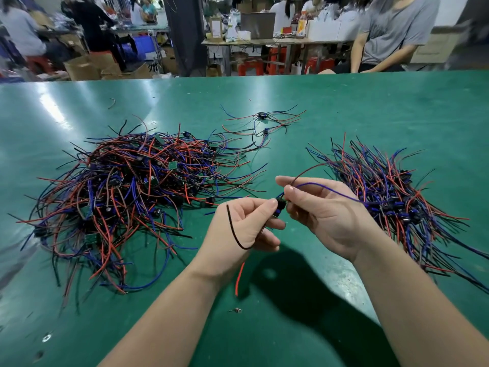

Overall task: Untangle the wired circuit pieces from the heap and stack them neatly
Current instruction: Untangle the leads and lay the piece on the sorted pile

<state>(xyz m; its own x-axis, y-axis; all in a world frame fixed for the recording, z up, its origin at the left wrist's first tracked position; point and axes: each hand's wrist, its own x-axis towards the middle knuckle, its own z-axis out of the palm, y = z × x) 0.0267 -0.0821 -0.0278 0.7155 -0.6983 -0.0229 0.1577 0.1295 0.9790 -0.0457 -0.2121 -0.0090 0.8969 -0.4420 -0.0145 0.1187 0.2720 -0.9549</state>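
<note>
Over the middle of the green bench [344, 102], toward its near edge, one small wired circuit piece [280, 203] hangs between both hands. The left hand [248, 229] pinches it from the left, with a black lead [234, 231] looping across its palm and a red lead [239, 279] dangling below. The right hand [317, 207] pinches the same piece between thumb and fingertips, and a blue lead [325, 188] arcs over it toward the sorted stack [391, 197] by the right edge. Whether that blue end is caught in the stack, I cannot tell.

The tangled heap [132, 194] sprawls over the left half, and a few stray pieces [262, 120] lie out toward the far edge.

To my eye this piece is free of the heap and being tidied. It would pay to hold the little board firm, draw each lead straight through the fingers without tugging at the solder joints, then lay it board on boards, wires fanning the same way as the stack's.
</note>
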